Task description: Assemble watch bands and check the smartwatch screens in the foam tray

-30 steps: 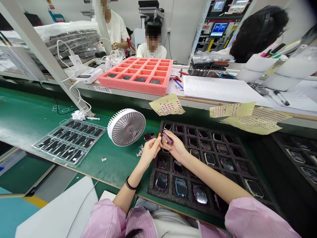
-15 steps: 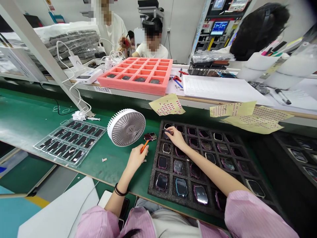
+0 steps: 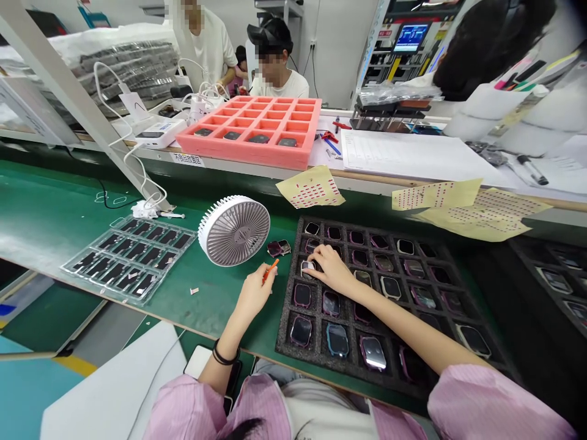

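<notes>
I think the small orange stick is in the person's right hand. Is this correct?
Not quite: the head view shows the orange stick in the left hand. The right hand is over the black foam tray.

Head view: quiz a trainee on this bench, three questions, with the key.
1. True or false: the left hand holds an orange tool.
2. What do the right hand's fingers touch?
A) a watch in the black foam tray
B) a yellow label sheet
C) the pink foam tray
3. Fill in the blank: the white fan sits on the ___ mat.

Key: 1 true; 2 A; 3 green.
</notes>
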Tool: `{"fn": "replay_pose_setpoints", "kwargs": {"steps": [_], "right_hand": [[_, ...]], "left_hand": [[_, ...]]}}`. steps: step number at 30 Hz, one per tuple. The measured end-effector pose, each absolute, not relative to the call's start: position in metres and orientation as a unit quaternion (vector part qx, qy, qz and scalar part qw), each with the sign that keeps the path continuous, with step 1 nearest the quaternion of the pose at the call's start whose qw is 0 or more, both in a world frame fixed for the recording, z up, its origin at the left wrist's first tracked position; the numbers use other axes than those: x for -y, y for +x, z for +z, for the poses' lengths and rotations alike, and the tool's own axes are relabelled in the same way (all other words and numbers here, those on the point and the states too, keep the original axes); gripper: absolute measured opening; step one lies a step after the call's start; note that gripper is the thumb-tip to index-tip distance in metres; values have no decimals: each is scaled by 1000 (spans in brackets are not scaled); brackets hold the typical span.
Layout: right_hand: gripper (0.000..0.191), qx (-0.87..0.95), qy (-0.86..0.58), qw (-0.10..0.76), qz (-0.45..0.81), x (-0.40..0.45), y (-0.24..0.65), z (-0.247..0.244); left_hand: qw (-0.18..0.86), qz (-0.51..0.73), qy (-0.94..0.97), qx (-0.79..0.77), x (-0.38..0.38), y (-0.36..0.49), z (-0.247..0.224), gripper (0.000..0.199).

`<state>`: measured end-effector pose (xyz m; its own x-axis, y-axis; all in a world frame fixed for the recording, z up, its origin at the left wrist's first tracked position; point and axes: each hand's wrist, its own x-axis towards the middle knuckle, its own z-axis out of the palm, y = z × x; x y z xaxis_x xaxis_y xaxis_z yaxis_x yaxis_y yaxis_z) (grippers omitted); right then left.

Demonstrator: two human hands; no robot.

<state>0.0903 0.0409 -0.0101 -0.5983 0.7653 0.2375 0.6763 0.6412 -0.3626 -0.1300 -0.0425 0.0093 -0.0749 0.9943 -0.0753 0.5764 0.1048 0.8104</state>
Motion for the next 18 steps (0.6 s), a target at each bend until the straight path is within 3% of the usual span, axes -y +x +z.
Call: {"fn": "replay_pose_setpoints", "kwargs": {"steps": [4,10,18], "right_hand": [[23,793,-387,298,362,-38,85,-10],[35,476,-358,419,686,-28,74,11],[30,361,-313,416,774,-15,62,32]], "left_hand": [[387,353,612,-593,44,-120,12,35],[499,409,580,-498,37,-95,17,41],[523,402,574,-485,35,-79,26,43]]}}
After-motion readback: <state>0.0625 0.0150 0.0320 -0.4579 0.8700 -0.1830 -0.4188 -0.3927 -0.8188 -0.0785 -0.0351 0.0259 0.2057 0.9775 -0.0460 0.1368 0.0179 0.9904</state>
